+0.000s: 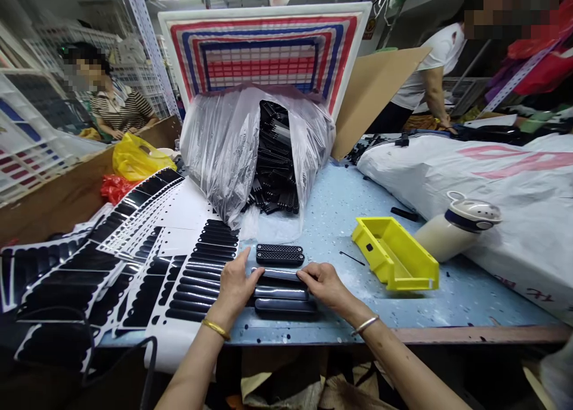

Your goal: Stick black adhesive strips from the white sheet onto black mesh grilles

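Observation:
A glossy black strip (280, 274) lies level between my hands, above the blue table. My left hand (235, 281) has its thumb at the strip's left end, with the index finger pointing away from me. At the right end, my right hand (324, 283) pinches with thumb and curled fingers. Just beyond it are black pieces with a textured, perforated face (280, 254), side by side. Nearer me lie two smooth black pieces, one (281, 293) behind the other (285, 307). Left of my left hand, a white sheet carries rows of black stickers (201, 284).
An open plastic bag (219, 147) of black parts (275, 153) lies ahead, before a striped lined basket (264, 13). To the right are a yellow bin (403, 258), a bottle (452, 234) and a white sack (501, 183). Two other people are farther back, left and right.

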The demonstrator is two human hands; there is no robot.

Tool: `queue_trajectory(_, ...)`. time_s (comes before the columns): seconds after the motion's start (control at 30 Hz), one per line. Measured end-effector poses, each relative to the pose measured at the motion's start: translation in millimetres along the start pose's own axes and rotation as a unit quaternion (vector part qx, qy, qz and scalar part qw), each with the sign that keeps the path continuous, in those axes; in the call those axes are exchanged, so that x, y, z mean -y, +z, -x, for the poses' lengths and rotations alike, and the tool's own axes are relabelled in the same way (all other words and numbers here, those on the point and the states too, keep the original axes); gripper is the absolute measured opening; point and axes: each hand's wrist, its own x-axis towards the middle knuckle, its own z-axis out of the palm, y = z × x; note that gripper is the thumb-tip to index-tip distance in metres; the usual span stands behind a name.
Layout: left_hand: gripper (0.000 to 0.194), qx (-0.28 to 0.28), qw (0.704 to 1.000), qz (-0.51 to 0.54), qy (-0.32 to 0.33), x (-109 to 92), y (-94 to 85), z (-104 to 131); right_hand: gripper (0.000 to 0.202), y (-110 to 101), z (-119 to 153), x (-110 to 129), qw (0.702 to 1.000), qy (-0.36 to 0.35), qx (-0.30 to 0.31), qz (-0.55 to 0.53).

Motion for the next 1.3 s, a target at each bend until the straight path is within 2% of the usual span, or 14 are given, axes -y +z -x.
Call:
queue_trajectory(0.1, 0.022, -0.001, 1.000, 0.000, 0.008, -3.3, -3.2, 14.1, 0.038, -4.2, 2.9, 0.3, 1.000, -0.004, 0.010, -0.004)
queue_trajectory(0.23, 0.029, 0.010, 0.992, 0.125, -0.004, -6.5, -5.6, 34.1, 0.036, -9.7, 10.1, -0.9, 1.000, 0.005, 0.019, -0.009)
queue_trajectory(0.37, 0.033, 0.003, 0.960, 0.272, -0.063, -3.6, 0.6, 44.4, 0.041, -12.8, 14.2, -1.7, 1.000, 0.020, 0.008, -0.015)
queue_trajectory(0.47, 0.035, 0.000, 0.945, 0.318, -0.081, 2.3, 0.2, 46.9, 0.042, -14.6, 13.5, -3.0, 1.000, 0.022, 0.005, -0.020)
queue_trajectory(0.57, 0.037, -0.056, 0.959, 0.269, -0.074, 16.5, -18.8, 55.0, 0.043, -20.7, 13.5, -5.8, 0.999, 0.028, -0.007, -0.019)
queue_trajectory(0.67, 0.032, -0.160, 0.973, 0.144, -0.078, 43.2, -54.2, 74.9, 0.040, -31.0, 19.3, -1.0, 0.998, 0.028, -0.058, -0.001)
queue_trajectory(0.73, 0.025, -0.207, 0.968, 0.056, -0.127, 64.0, -77.2, 93.5, 0.033, -35.6, 26.3, 12.9, 0.996, -0.001, -0.087, 0.013)
queue_trajectory(0.8, 0.029, -0.225, 0.955, -0.006, -0.193, 82.0, -92.4, 112.7, 0.027, -33.8, 33.5, 36.0, 0.994, -0.062, -0.084, 0.009)
queue_trajectory(0.87, 0.031, -0.236, 0.943, -0.018, -0.233, 94.6, -98.2, 128.4, 0.020, -22.4, 39.0, 64.3, 0.987, -0.143, -0.076, -0.018)
queue_trajectory(0.97, 0.030, -0.255, 0.937, -0.003, -0.239, 105.0, -96.7, 140.3, 0.018, 12.7, 41.3, 103.3, 0.966, -0.250, -0.033, -0.062)
queue_trajectory(1.03, 0.030, -0.256, 0.938, -0.012, -0.234, 109.5, -95.4, 142.0, 0.020, 42.4, 38.4, 120.1, 0.959, -0.276, 0.011, -0.069)
queue_trajectory(1.1, 0.033, -0.255, 0.933, 0.004, -0.254, 113.9, -94.3, 142.1, 0.022, 70.7, 31.9, 128.9, 0.959, -0.273, 0.052, -0.061)
queue_trajectory(1.2, 0.038, -0.242, 0.900, 0.162, -0.324, 118.1, -86.3, 145.0, 0.020, 104.1, 18.1, 132.5, 0.966, -0.239, 0.087, -0.048)
queue_trajectory(1.3, 0.035, -0.170, 0.822, 0.416, -0.351, 114.3, -67.3, 155.4, 0.015, 125.5, 7.2, 130.4, 0.974, -0.201, 0.097, -0.032)
